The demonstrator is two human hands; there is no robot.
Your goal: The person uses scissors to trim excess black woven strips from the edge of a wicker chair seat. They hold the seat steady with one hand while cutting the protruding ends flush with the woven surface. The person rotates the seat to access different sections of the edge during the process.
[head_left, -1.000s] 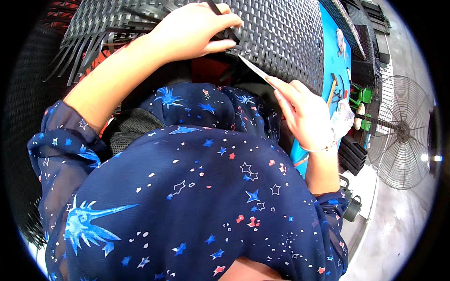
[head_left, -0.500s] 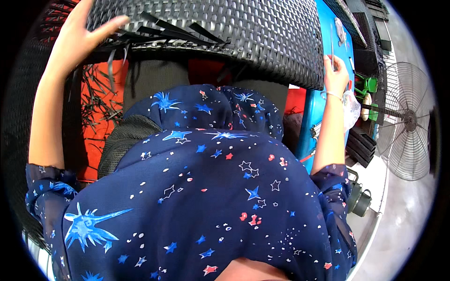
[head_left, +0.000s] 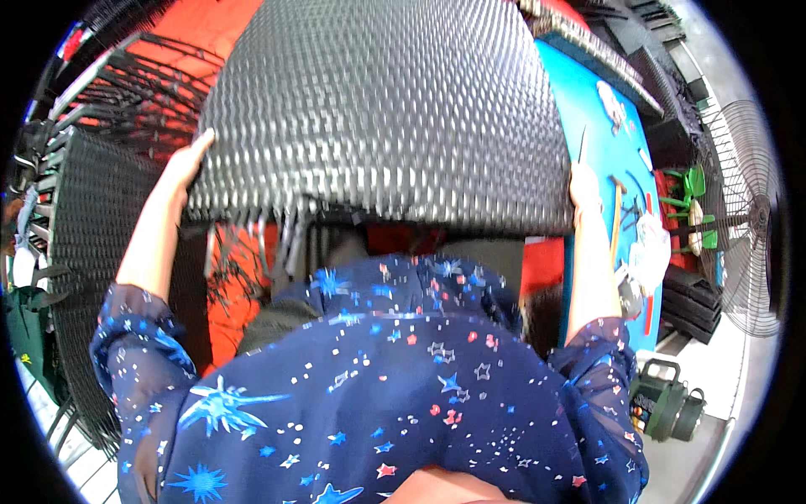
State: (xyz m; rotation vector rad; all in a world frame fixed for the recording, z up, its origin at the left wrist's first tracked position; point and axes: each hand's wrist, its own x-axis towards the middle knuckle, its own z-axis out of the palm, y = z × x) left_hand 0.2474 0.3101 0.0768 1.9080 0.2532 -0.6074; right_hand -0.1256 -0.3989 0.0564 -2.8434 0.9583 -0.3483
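A large black woven wicker panel [head_left: 378, 126] lies across in front of me, over my lap. Loose black strips [head_left: 294, 227] hang from its near edge, left of the middle. My left hand [head_left: 186, 172] grips the panel's left edge, thumb along the rim and the other fingers mostly hidden. At the right edge is my right hand [head_left: 585, 191], closed round a thin pointed metal tool [head_left: 583, 144] whose tip sticks up beside the weave. That hand also rests close against the panel's side; whether it presses on it I cannot tell.
A blue table [head_left: 617, 151] on the right carries a hammer [head_left: 617, 214] and a clear plastic bag [head_left: 650, 252]. Beyond stand a large fan [head_left: 756, 218] and a dark round device [head_left: 667, 403]. More black wicker [head_left: 101, 227] is on the left, above red flooring [head_left: 231, 294] with scattered strips.
My left hand has moved from above the loose strips to the panel's left edge. The panel's near edge now shows straighter, with the strips hanging down. My view has shifted.
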